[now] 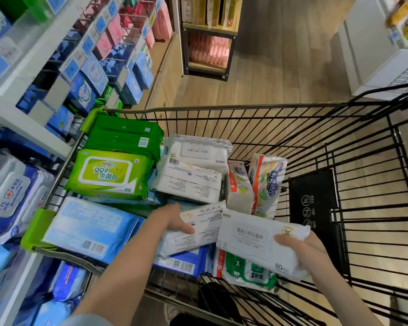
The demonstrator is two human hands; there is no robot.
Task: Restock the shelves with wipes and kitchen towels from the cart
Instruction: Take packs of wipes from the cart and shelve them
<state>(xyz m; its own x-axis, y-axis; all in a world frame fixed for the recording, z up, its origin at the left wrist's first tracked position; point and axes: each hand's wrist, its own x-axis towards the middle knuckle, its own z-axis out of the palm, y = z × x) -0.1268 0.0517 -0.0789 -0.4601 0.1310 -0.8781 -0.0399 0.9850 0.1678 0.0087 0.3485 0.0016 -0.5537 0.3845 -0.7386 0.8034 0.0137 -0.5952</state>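
Over the cart: both hands are down among the stock in the cart (245, 107), which stands just beside the shelves (21, 118) on the person's left.
Right hand: the right hand (302, 250) grips the lidded white pack (250, 241) at its right end, thumb on top and fingers wrapped beneath. The pack sits tilted above the pile at the cart's near side.
Left hand: the left hand (177, 222) holds the label-up white pack (198, 234) at its left end, thumb laid across the top. The fingers are hidden, so I judge this to be a pinch rather than see it.
Arms: both bare forearms reach forward and down. The left passes over the blue pack (90, 229), and the right comes in from the lower right.
Other stock: kitchen towels (266, 184) stand upright mid-cart against more white packs. A green pack (108, 175) lies on the shelf side.
Step in hand: probably lifting out two matching wipes packs for the shelf.
Doing it well: soft packs sag when held by one end, so get the fingers well underneath before raising them. The two packs meet at their inner ends, so lift them apart rather than dragging one across the other. Turn the label-up one lid outward before shelving.
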